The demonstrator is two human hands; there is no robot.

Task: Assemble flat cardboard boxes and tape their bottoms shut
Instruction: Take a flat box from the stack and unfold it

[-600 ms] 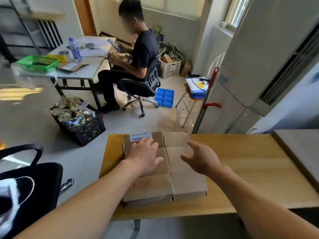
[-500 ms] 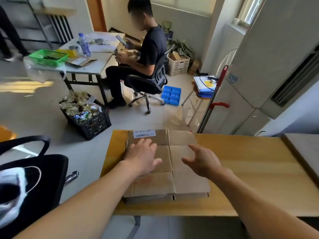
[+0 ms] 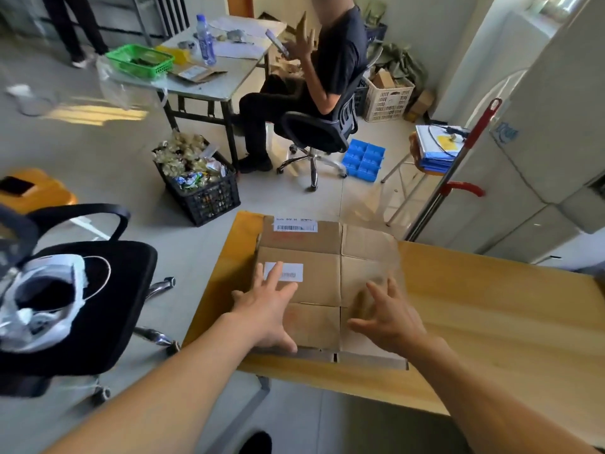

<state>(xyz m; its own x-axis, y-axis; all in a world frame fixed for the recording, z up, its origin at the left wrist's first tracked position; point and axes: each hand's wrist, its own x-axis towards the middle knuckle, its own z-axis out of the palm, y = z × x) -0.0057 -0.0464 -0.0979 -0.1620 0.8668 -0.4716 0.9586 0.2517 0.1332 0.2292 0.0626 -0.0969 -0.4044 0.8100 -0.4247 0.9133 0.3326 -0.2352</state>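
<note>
Cardboard, flat as it comes: a stack of flat boxes (image 3: 327,283) sits at centre frame on the near left end of the wooden table (image 3: 491,322), and none of it is folded up yet. Left hand (image 3: 266,309) lies on the top sheet, fingers spread wide and straight, fingertips by the small white label (image 3: 284,271). Right hand (image 3: 391,317) hovers low over the right half, fingers splayed and slightly bent, gripping nothing; whether it touches the cardboard, I cannot tell through the blur. No tape or dispenser shows on this table. By my reckoning the job is at its very start: no box raised, no bottom flaps closed, no seam taped, so everything remains.
</note>
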